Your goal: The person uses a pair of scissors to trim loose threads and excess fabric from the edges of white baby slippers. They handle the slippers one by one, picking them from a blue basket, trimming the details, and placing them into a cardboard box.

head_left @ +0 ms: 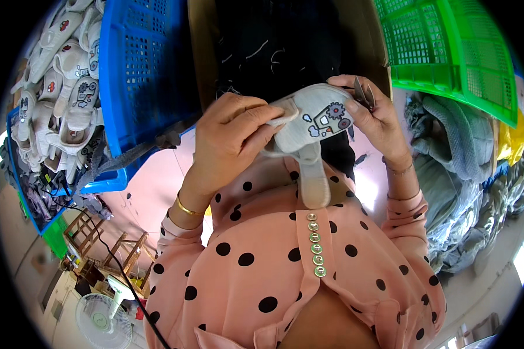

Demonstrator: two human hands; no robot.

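A small pale grey child's cloth shoe (pixel 303 129) with a tractor motif on its toe is held up in front of my chest. My left hand (pixel 233 131) pinches a beige flap at its opening between thumb and fingers. A pale strap (pixel 314 183) dangles below the shoe. Around the toe end, my right hand (pixel 374 113) is closed, thumb on top beside the motif. That same hand also keeps a pair of thread snips (pixel 364 93), blades pointing up past the fingers. Part of the shoe is hidden behind my left fingers.
A blue plastic basket (pixel 119 116) stands at the left, beside a heap of similar shoes (pixel 70 87). An open cardboard box (pixel 201 46) with dark contents lies ahead. Right are a green basket (pixel 466 75) and grey fabric (pixel 454 174). A fan (pixel 102 320) stands lower left.
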